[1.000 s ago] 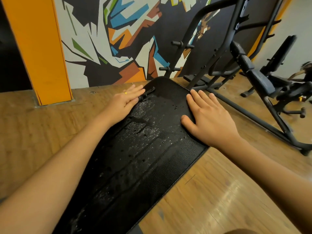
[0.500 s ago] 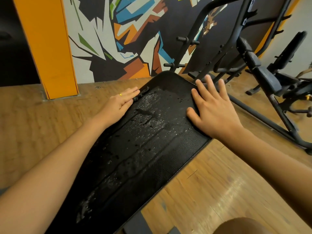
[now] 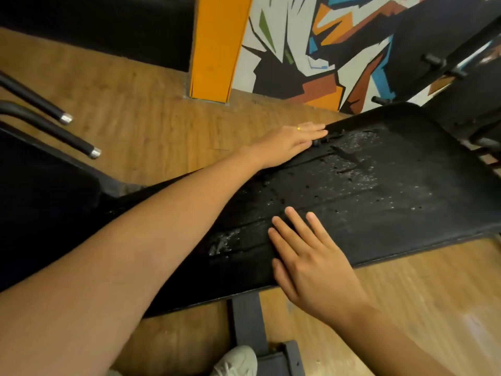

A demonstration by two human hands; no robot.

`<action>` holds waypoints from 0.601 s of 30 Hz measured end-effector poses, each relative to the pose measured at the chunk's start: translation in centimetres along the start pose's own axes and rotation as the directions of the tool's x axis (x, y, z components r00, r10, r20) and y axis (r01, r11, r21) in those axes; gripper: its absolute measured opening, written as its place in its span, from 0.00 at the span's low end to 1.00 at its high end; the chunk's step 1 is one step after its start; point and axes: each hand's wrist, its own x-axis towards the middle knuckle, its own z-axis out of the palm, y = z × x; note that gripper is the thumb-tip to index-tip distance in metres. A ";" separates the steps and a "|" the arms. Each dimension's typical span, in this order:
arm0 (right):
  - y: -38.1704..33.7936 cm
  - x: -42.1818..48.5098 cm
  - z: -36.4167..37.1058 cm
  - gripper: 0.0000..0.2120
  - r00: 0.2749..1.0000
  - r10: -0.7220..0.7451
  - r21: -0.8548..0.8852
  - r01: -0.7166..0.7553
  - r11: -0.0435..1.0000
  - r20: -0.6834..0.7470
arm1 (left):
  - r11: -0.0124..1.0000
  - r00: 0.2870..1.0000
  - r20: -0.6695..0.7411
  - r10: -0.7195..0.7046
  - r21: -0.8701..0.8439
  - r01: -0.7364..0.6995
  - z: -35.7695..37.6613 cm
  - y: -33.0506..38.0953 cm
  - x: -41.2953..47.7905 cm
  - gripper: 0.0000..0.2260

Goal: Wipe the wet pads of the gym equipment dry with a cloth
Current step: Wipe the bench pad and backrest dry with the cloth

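pad (image 3: 393, 202) wet, nothing wiped imo. L hand (image 3: 287, 143) + R hand (image 3: 311, 264) both flat open on pad edges; I see no cloth.

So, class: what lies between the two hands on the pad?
Only wet pad, beaded with water, between left hand and right hand, in the head view.

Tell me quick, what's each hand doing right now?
Left hand: open, flat on the wet pad's far edge, holding nothing.
Right hand: open, flat on the pad's near side, holding nothing.
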 end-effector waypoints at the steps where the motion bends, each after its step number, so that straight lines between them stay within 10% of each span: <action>1: -0.4 0.1 0.6 0.26 1.000 0.006 -0.011 -0.006 1.000 0.004 | 1.000 1.000 -0.002 -0.008 -0.002 0.008 -0.1 0.1 -0.1 0.20; 18: -0.8 0.4 2.1 0.26 0.997 0.061 -0.041 -0.063 0.997 -0.049 | 0.995 0.996 -0.042 -0.074 -0.064 0.072 -0.1 -3.6 -3.9 0.20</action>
